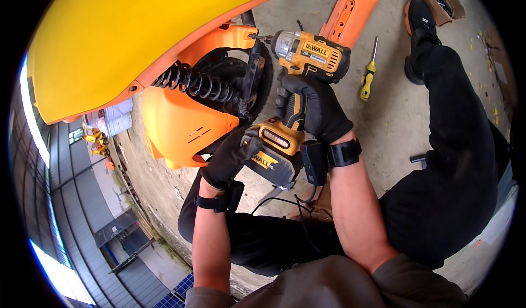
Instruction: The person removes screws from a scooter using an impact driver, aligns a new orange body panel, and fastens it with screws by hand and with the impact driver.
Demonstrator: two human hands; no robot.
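A yellow and black cordless impact driver (pixel 315 55) lies sideways in front of me, its nose toward the left. My gloved right hand (pixel 326 108) is wrapped round its handle. At the base, my gloved left hand (pixel 233 152) grips the edge of the battery pack (pixel 275 165). The driver's bit (pixel 257 36) reaches the end of an orange bracket (pixel 233 35) under the yellow body panel (pixel 137 28); whether it sits in a screw is too small to tell. Below the bracket are a black coil spring (pixel 192 81) and an orange fender (pixel 175 124).
A yellow-handled screwdriver (pixel 368 82) lies on the concrete floor to the right. Beyond the driver rests a long orange plastic piece (pixel 350 15). An open cardboard box (pixel 438 0) of small dark parts stands at the far right. A black cable (pixel 300 201) hangs below my right wrist.
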